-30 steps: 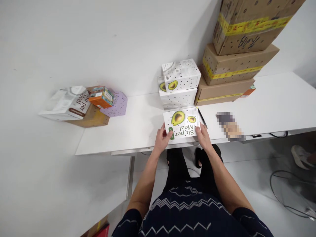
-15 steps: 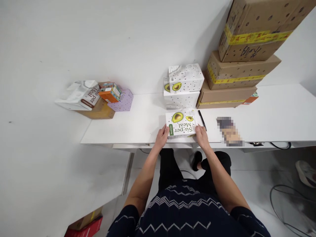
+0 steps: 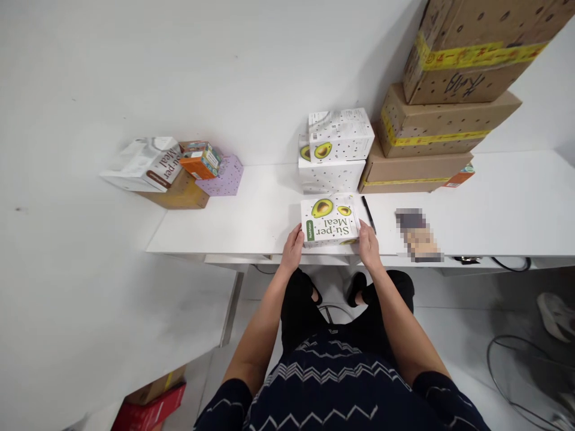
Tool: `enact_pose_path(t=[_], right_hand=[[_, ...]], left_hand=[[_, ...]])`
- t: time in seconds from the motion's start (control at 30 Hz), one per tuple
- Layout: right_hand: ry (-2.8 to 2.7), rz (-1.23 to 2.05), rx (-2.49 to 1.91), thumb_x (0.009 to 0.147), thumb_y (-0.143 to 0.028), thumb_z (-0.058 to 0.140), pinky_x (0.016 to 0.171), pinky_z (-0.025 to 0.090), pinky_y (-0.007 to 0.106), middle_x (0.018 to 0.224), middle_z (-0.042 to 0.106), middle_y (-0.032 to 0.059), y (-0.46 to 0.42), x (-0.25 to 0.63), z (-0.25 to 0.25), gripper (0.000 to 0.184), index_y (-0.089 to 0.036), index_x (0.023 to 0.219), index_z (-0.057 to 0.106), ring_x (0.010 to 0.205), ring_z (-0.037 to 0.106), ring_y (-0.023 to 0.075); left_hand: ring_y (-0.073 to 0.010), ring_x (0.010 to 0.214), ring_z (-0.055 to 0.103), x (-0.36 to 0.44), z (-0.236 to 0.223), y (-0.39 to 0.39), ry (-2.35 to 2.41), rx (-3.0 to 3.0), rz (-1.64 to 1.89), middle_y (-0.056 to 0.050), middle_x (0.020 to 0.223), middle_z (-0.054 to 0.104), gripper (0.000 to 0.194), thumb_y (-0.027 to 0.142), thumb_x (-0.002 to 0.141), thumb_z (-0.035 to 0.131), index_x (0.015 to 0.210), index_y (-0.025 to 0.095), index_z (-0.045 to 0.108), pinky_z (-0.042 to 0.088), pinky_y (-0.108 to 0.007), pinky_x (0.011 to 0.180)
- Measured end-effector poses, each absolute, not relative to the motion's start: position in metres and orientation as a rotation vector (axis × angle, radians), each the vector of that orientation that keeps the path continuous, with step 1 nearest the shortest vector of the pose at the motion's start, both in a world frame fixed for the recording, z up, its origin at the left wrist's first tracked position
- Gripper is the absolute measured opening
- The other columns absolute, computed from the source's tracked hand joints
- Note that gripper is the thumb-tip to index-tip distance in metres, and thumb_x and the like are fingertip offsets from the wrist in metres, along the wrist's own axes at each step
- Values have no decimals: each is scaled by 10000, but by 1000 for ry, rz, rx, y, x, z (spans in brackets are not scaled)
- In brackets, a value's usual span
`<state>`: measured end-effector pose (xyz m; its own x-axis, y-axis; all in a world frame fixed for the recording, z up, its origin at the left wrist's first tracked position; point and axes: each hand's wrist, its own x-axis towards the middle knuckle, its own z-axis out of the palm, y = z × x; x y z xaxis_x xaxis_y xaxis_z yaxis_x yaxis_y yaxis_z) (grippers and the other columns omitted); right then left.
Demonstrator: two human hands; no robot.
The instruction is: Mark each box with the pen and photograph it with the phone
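A white carton [image 3: 331,222] printed with avocados and "Su-per Meal" lies at the table's front edge, its lettering upside down to me. My left hand [image 3: 293,246] grips its left end, and my right hand [image 3: 369,244] is against its right end, thumb along the side. Fingers of both hands are partly hidden beside the carton. Just beyond my right hand lies a black pen [image 3: 368,214]. Behind the carton stands a stack of similar white avocado boxes [image 3: 332,176].
Brown cardboard boxes [image 3: 415,170] with yellow tape are stacked high at the back right. A blurred-out object [image 3: 418,234] lies to the right. On the left stand a white "Su-per Meal" box [image 3: 148,164], an orange box [image 3: 202,163] and a purple box [image 3: 227,178].
My right thumb has slid off the carton's top to its right side. The carton stays in nearly the same place between my hands. My left foot now shows below the table.
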<state>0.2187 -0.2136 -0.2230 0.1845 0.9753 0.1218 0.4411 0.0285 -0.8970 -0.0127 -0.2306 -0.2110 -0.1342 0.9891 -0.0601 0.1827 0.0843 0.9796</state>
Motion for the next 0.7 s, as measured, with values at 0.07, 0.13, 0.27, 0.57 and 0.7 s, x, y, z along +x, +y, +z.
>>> enact_pose_path(t=[0.07,0.13,0.27,0.57,0.7], right_hand=[[-1346,739,-1549,944,-615,217,1036,389,450,1275,593,142,-214,219,-226,669,-166,1298,564,1213,508,266],[-1313,744,-1557,949,-593,216,946,454,420,1164,641,136,-213,222,-227,647,-159,1233,601,1089,576,249],[-1318,618,-1639,922,-538,335,794,499,382,1033,655,137,-207,237,-220,532,-146,1108,644,828,609,220],[-1679,472,-2220,832,-338,554,809,460,457,1010,649,256,-171,253,-197,329,-87,1030,633,924,642,350],[-1653,540,-2240,800,-257,542,758,465,441,882,689,244,-163,248,-198,198,-111,870,655,894,661,364]], left_hand=[[-268,1360,422,-11,-213,-231,1487,1247,1178,-95,1419,517,597,622,892,453,1326,220,533,324,-410,1139],[-266,1358,425,-11,-215,-230,1492,1248,1194,-94,1425,513,585,613,897,451,1322,219,535,323,-413,1141],[-269,1363,420,-10,-216,-230,1484,1239,1202,-88,1433,508,560,595,897,466,1310,225,543,314,-423,1147],[-286,1340,441,-8,-213,-233,1376,1202,1242,-107,1420,510,570,561,872,524,1316,203,532,378,-418,1099],[-290,1313,458,-6,-217,-233,1368,1208,1236,-119,1415,501,595,544,864,551,1350,205,498,390,-431,1080]])
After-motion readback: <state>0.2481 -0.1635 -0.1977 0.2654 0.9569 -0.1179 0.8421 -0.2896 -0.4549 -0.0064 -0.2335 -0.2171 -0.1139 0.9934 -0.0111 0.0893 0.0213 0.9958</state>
